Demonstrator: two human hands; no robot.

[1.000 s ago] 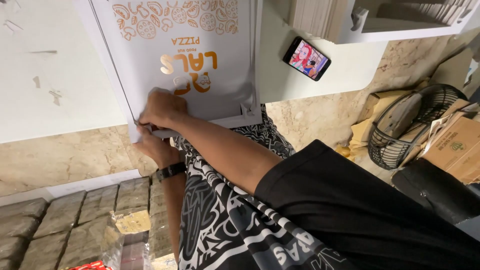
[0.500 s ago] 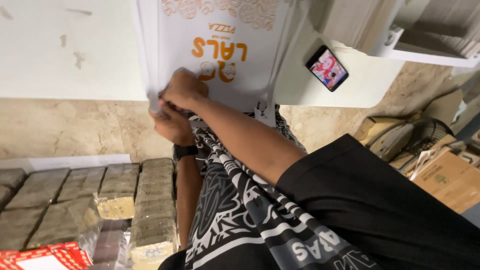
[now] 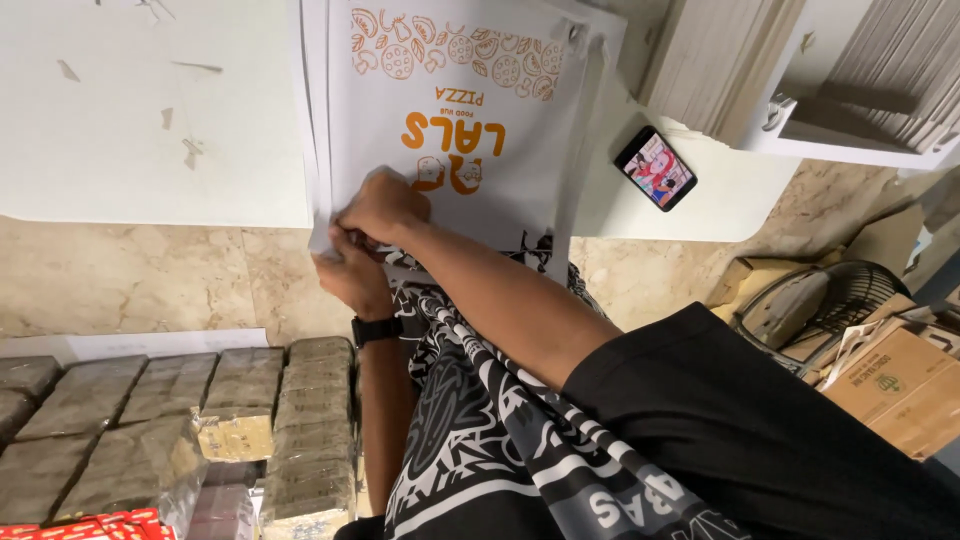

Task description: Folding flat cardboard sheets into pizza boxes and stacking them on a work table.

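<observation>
White tabletop (image 3: 150,120) spans twelve o'clock above a marble floor (image 3: 140,275), with a phone (image 3: 656,168) lying at two o'clock. At centre, the right hand (image 3: 382,208) and left hand (image 3: 345,268), touching each other, pinch the lower left corner of a flat white pizza box (image 3: 470,120) with orange print, beside stacked sheets (image 3: 312,110).

I am looking down into what appears to be a packing or storage room for a pizza business. A stack of flat white cardboard pizza boxes with orange print (image 3: 460,120) lies on a white worktable (image 3: 150,120). Plastic-wrapped bundles of flat brown cardboard (image 3: 170,410) and brown corrugated cartons (image 3: 890,385) crowd the marble floor (image 3: 140,275).
</observation>
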